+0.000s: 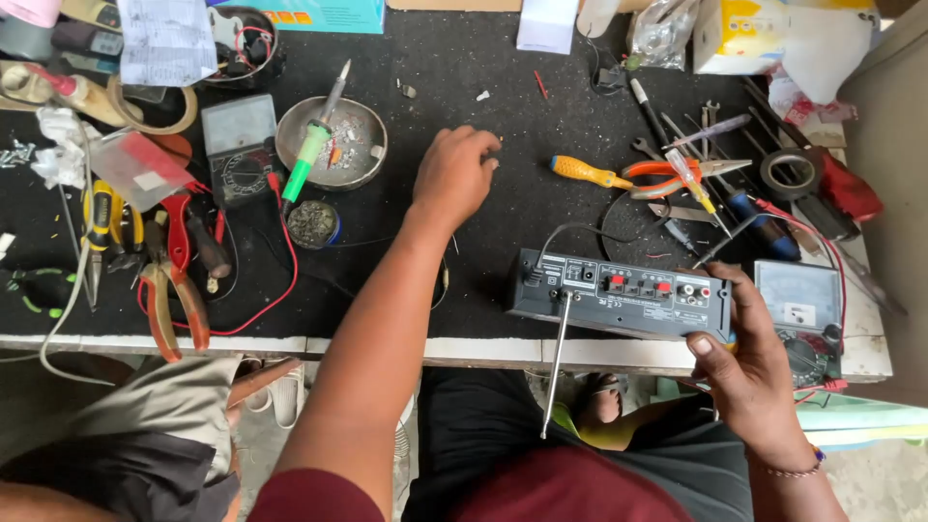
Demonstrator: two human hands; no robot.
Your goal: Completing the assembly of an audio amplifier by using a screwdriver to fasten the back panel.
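**Right hand steadies the black unit while the left picks at the counter**

The black electronic unit (619,295) sits at the near edge of the counter (483,68), its rear panel of red and black terminals facing up toward the camera and a thin metal antenna (558,362) hanging off the edge toward the lap. The right hand (739,362) has its grip closed around the unit's right end, thumb on the panel face, fingers wrapped behind.

The left hand (454,174) is stretched well beyond the unit, palm down, its grip pinched narrow at the fingertips on the dark mat. It may be closing on some tiny part there, a screw perhaps, but the thing is too small to make out.

Just right of that pinch lie an orange-handled screwdriver (588,172) and orange-handled pliers (667,176). To its left sit a metal dish (333,145) with a green-handled soldering iron (311,145) laid across it, and a small round tin (314,223). Beside the right hand, touching or nearly touching the unit, is an analogue multimeter (800,309); a roll of black tape (791,172) lies further off.

The step in hand looks like picking up a small piece while the unit is held still. The next move would call for a sure pinch and a careful carry back to the panel, with the right hand keeping the unit from tipping off the edge.
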